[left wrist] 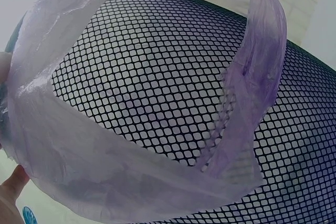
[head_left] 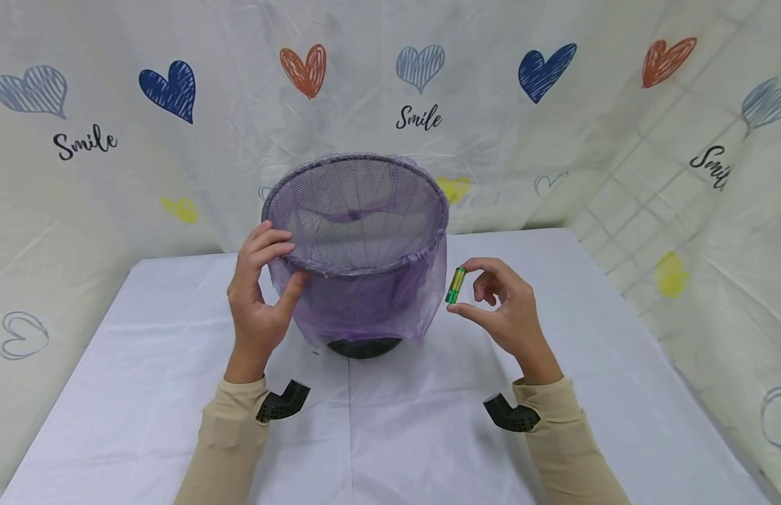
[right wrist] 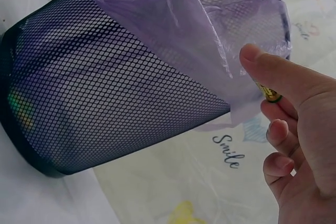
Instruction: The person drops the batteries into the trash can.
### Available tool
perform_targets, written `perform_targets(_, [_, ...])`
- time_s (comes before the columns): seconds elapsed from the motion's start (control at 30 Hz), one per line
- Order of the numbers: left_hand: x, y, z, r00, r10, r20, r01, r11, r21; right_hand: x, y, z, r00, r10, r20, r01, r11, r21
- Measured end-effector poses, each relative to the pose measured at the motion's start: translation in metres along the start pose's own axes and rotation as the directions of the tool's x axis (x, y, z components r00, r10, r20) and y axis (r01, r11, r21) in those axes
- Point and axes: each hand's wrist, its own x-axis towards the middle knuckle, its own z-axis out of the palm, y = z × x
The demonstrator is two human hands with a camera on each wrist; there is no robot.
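A dark mesh wastebasket point(head_left: 355, 261), lined with a thin purple plastic bag point(head_left: 371, 301), stands on the table with its mouth in view. The bag is folded over the rim and hangs down outside. My left hand point(head_left: 261, 284) grips the rim at its left side, thumb on the outer front. Between thumb and index finger, my right hand point(head_left: 504, 305) pinches a small green and gold battery point(head_left: 456, 285) just right of the basket. In the right wrist view the thumb hides most of the battery point(right wrist: 270, 94). Low through the mesh there, a green and yellow patch point(right wrist: 21, 109) shows.
A white cloth point(head_left: 144, 393) covers the table. Behind and to the right hangs a pale curtain point(head_left: 359, 119) printed with hearts and words. A black wrist mount point(head_left: 283, 401) sits on the left sleeve, another mount point(head_left: 512, 414) on the right.
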Motion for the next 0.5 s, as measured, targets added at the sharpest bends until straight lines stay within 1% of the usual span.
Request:
perform_targets(0.2, [0.000, 0.000, -0.001, 1.000, 0.002, -0.001, -0.002, 1.000, -0.003, -0.001, 0.016, 0.000, 1.000, -0.015, -0.014, 0.015, 1.000, -0.006])
perform_targets(0.5, [0.001, 0.001, 0.000, 1.000, 0.010, 0.000, -0.010, 1.000, -0.005, 0.000, 0.014, -0.003, 0.999, -0.028, -0.039, 0.030, 0.999, 0.027])
